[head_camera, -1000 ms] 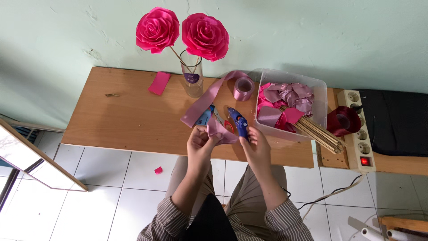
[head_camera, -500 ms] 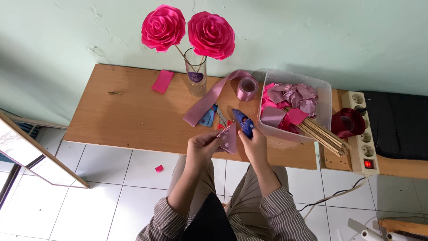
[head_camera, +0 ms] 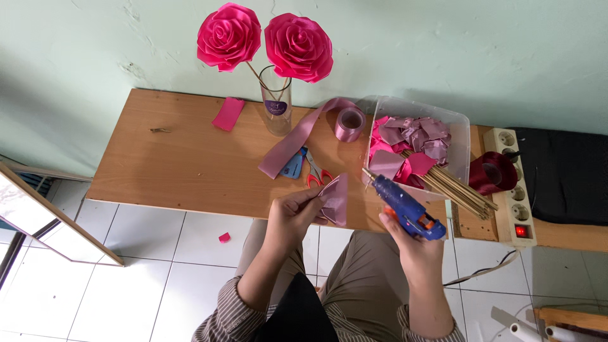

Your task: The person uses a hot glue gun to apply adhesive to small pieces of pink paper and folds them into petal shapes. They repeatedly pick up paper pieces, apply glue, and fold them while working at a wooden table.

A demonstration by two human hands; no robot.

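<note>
My left hand [head_camera: 292,216] pinches a folded piece of mauve ribbon [head_camera: 335,199] over the front edge of the wooden table [head_camera: 183,164]. My right hand [head_camera: 408,239] grips a blue glue gun [head_camera: 401,204], its nozzle pointing up and left, a little apart from the ribbon piece. Just behind the ribbon piece lie red-handled scissors [head_camera: 315,173] and a small blue item [head_camera: 293,164].
A glass vase [head_camera: 277,109] holds two pink ribbon roses [head_camera: 263,40]. A mauve ribbon roll [head_camera: 349,123] trails a long strip. A clear tub [head_camera: 460,131] holds ribbon pieces and wooden sticks [head_camera: 453,190]. A dark red ribbon roll [head_camera: 492,172] and a power strip [head_camera: 512,187] sit right.
My right hand has drawn the glue gun away to the right of the ribbon piece. My left hand still holds the piece, now turned so its flat face shows.
</note>
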